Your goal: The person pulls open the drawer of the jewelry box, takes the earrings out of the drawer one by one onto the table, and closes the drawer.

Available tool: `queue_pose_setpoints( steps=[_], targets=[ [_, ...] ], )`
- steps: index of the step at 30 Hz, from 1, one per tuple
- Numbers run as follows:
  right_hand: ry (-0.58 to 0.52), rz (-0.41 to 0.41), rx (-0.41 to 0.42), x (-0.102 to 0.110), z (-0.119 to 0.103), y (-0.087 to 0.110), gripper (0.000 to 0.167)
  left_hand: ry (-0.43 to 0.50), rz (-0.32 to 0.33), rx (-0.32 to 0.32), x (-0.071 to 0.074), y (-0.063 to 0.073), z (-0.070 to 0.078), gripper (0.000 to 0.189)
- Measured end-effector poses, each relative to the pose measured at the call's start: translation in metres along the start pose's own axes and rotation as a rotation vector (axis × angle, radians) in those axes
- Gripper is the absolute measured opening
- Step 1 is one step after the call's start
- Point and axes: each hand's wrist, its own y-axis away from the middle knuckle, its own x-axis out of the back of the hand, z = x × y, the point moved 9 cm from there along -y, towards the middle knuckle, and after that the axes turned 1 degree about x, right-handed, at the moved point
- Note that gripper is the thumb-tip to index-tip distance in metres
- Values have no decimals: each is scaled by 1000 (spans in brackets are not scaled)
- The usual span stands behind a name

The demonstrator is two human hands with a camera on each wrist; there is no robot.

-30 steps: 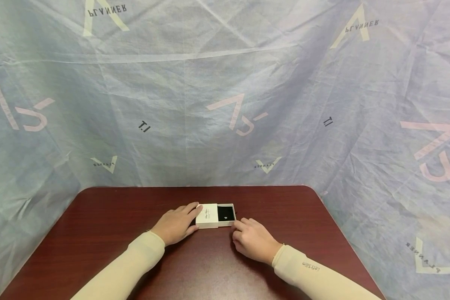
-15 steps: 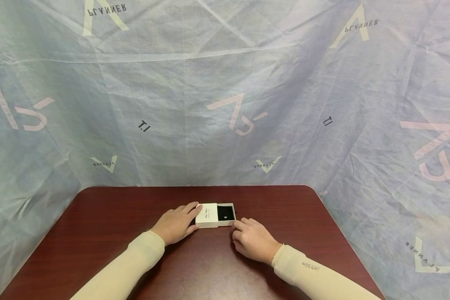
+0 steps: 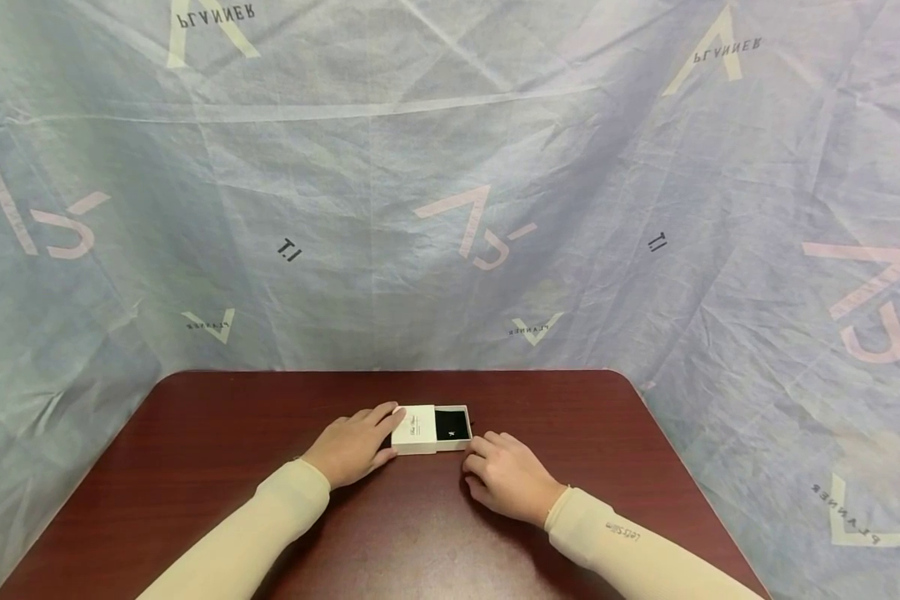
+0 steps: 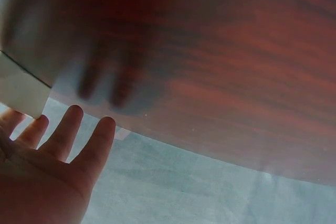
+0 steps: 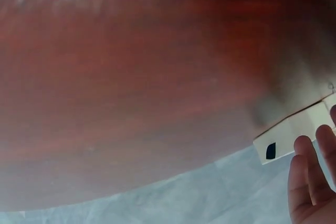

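A white sliding drawer box (image 3: 414,432) lies on the table, its inner tray (image 3: 452,447) pulled part way out to the right. Inside that tray is a black pouch-like piece (image 3: 451,425) bearing a small pale mark. My left hand (image 3: 351,446) grips the left end of the sleeve, fingers over the top and thumb at the front corner. At the tray's front right corner my right hand (image 3: 506,475) has its fingers curled and appears to pinch the edge. Its thumb is hidden in the head view. The right wrist view shows the box's side (image 5: 294,129) by the fingertips.
The box sits towards the back of a dark red wooden table (image 3: 270,408) with rounded far corners. A pale grey-blue printed cloth (image 3: 375,167) hangs behind it and along both sides.
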Motion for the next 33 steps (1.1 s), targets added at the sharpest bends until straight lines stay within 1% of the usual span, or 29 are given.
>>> queue_pose_setpoints(
  steps=[6, 12, 18, 21, 25, 28, 33],
  targets=[
    [9, 17, -24, 2, 10, -2, 20, -3, -9, 3, -2, 0, -1, 70],
    [1, 36, -36, 5, 20, -7, 19, -2, -4, 2, -3, -1, -1, 69],
    [9, 32, -51, 8, 27, -15, 16, 3, 1, 1, -2, -1, -1, 69],
    [13, 30, -56, 8, 30, -18, 14, -9, 6, -2, -2, -1, -1, 69],
    [17, 46, -61, 6, 36, -22, 13, -23, 16, -7, -2, -1, -1, 69],
    [22, 52, -67, 4, 40, -24, 13, -19, 16, -7, -3, -1, -2, 69],
    [23, 33, -80, 2, 45, -29, 12, -16, 15, -6, -5, -1, -3, 69]
  ],
)
